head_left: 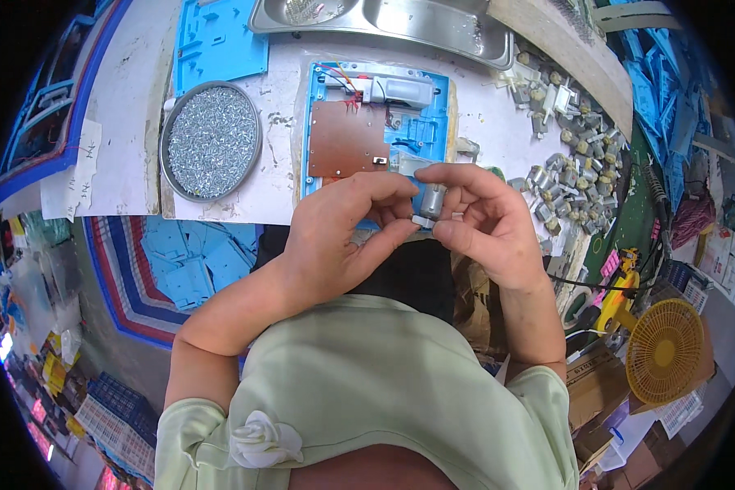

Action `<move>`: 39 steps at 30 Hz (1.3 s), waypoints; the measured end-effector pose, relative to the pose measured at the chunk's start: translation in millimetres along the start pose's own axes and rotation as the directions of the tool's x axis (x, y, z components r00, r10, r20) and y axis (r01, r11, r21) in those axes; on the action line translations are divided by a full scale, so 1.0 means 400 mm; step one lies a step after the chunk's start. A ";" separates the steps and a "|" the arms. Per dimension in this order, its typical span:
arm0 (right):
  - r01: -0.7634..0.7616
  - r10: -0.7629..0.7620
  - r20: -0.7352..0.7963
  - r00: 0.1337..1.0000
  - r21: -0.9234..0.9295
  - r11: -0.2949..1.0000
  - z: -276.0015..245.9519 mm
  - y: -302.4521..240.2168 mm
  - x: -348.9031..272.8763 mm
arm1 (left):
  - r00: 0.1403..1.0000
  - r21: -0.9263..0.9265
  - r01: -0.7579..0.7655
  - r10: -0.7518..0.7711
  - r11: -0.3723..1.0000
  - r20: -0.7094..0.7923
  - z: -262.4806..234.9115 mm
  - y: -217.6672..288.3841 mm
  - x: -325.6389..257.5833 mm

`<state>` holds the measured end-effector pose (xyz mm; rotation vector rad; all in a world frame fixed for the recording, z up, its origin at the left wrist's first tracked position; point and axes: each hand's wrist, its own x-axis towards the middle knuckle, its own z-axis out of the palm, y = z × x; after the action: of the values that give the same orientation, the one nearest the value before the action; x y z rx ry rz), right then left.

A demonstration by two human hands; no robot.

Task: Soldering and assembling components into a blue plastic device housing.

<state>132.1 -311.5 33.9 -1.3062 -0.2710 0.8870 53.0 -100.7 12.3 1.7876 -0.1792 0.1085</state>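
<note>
Close to the table's front edge, my two hands meet over a small silver motor (pixel 434 198) with a white end piece (pixel 422 220). My right hand (pixel 498 227) grips the motor between thumb and fingers. The thumb and forefinger of my left hand (pixel 335 220) pinch at the white end piece; its contact is partly hidden by the fingers. Just beyond them lies a blue plastic housing (pixel 309 178), holding a brown circuit board (pixel 345 137), a grey motor unit (pixel 400 91) and red and yellow wires. My fingers cover the housing's near right corner.
A round metal dish (pixel 167 167) of small screws stands left. A blue panel (pixel 220 49) lies behind it, and a steel tray (pixel 433 49) at the back. Many small motors (pixel 580 155) are heaped right. Blue parts (pixel 196 257) fill a striped bag below left; a yellow fan (pixel 665 351) stands lower right.
</note>
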 end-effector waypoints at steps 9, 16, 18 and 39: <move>0.389 -0.474 0.050 0.879 -0.651 0.652 0.018 0.017 0.009 | 0.995 -0.098 -0.052 0.044 0.994 -0.085 0.012 -0.019 -0.004; -0.033 0.008 -0.119 0.993 -0.209 0.977 0.033 -0.049 0.009 | 0.913 0.267 -0.383 0.406 0.885 -0.038 -0.014 -0.026 0.013; 0.041 -0.071 -0.108 0.992 -0.259 0.965 0.039 -0.047 0.007 | 0.918 0.230 -0.373 0.393 0.899 -0.047 -0.021 -0.020 0.017; 0.502 -0.641 0.183 0.745 -0.787 0.359 0.007 -0.009 -0.013 | 0.974 0.117 -0.209 0.218 0.971 -0.061 -0.027 -0.024 0.018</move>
<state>128.4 -313.0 39.5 -1.9216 -1.0511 -0.0393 62.0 -88.5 6.6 1.8668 -0.3179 0.3442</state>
